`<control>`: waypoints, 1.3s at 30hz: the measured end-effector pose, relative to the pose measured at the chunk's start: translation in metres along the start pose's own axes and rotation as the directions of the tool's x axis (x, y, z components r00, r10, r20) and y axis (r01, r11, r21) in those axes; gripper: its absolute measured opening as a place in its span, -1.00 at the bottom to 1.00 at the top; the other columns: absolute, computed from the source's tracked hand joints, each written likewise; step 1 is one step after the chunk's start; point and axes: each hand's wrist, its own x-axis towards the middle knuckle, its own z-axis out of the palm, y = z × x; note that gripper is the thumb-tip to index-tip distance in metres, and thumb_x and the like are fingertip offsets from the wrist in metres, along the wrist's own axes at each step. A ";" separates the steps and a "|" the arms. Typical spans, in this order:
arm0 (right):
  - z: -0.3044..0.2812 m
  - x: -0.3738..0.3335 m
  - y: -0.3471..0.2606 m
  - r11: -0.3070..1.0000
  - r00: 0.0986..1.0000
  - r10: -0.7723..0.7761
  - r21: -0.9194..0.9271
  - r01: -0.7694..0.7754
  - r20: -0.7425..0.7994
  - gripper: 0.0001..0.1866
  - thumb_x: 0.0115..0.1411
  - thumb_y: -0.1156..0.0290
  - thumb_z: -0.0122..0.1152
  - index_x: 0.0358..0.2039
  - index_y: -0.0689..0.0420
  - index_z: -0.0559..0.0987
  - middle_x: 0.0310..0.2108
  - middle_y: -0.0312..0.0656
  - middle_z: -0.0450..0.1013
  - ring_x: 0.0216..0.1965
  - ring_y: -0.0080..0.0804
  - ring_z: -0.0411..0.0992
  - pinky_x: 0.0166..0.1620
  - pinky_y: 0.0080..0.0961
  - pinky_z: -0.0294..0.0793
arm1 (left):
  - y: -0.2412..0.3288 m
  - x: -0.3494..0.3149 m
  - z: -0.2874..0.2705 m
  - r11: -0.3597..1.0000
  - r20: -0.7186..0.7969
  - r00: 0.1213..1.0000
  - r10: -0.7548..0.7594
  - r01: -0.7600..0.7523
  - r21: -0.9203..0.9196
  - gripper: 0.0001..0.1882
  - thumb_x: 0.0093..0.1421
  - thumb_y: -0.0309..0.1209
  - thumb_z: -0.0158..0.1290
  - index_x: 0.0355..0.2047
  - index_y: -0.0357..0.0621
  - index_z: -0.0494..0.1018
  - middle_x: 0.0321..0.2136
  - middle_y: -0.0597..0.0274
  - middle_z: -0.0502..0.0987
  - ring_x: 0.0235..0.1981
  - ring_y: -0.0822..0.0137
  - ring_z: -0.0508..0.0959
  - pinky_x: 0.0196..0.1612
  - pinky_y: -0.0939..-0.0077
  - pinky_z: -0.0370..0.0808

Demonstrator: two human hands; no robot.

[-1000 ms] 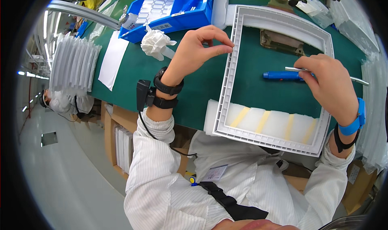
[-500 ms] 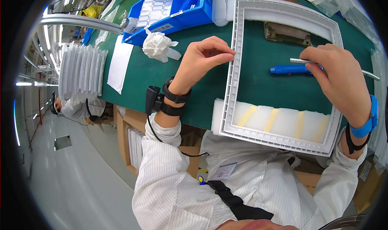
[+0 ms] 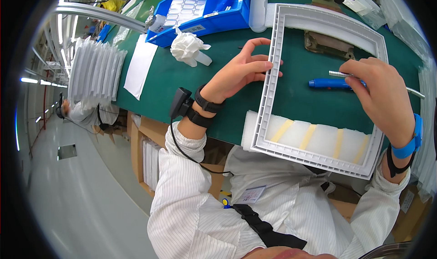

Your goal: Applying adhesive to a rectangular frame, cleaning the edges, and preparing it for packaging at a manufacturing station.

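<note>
A white plastic rectangular frame [image 3: 265, 105] lies in front of me, over the green table. My left hand [image 3: 246, 70] grips its left side, thumb on top and fingertips showing on the inner side. In my right hand [image 3: 375, 83], thumb and forefinger pinch a thin ribbed metal rod [image 3: 337, 73] above the frame's opening. Just below the rod is a blue pen-shaped tool [image 3: 330, 83], partly hidden by that hand. White foam with yellow tape strips [image 3: 296, 133] sits under the frame's near side.
A blue divided bin [image 3: 223, 20] with label sheets stands at the back left. Near it are crumpled white tissue [image 3: 187, 47], a white paper sheet [image 3: 140, 66] and a stack of wrapped white panels [image 3: 95, 72]. A brownish metal fixture [image 3: 327, 45] stands inside the frame's far part.
My left hand has gone from pinched fingers at the frame's left edge to gripping that edge. My right hand still holds the rod. The whole view has shifted slightly.
</note>
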 end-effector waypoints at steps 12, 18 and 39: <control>-0.008 0.003 -0.005 0.999 1.000 -0.014 0.041 0.015 -0.024 -0.90 0.11 0.49 0.17 -0.34 0.16 0.58 -0.44 -0.06 0.50 -0.33 -0.07 0.47 -0.26 -0.25 0.43 | 0.004 0.005 -0.004 0.998 0.042 0.999 -0.020 0.022 -0.055 -0.40 0.30 -0.33 -0.01 0.27 -0.31 0.11 -0.06 -0.13 0.51 -0.14 0.15 0.61 -0.01 0.36 0.54; -0.010 -0.001 -0.011 0.998 1.000 -0.002 0.065 0.003 -0.014 -0.89 0.09 0.51 0.17 -0.33 0.14 0.57 -0.47 -0.07 0.46 -0.34 -0.05 0.43 -0.27 -0.21 0.40 | 0.000 0.006 0.001 0.998 0.072 0.997 0.006 -0.002 -0.065 -0.39 0.29 -0.35 0.02 0.27 -0.35 0.13 -0.10 -0.03 0.55 -0.17 0.24 0.62 -0.14 0.53 0.58; -0.005 0.006 -0.027 0.990 0.998 -0.065 0.126 0.066 -0.014 -0.89 0.09 0.52 0.20 -0.32 0.14 0.58 -0.50 -0.08 0.47 -0.40 -0.09 0.43 -0.34 -0.23 0.39 | 0.002 -0.002 0.011 0.889 -0.247 0.888 0.387 -0.289 0.354 -0.51 0.21 -0.47 0.07 0.15 -0.26 0.31 -0.18 0.14 0.56 -0.19 0.34 0.56 -0.26 0.56 0.55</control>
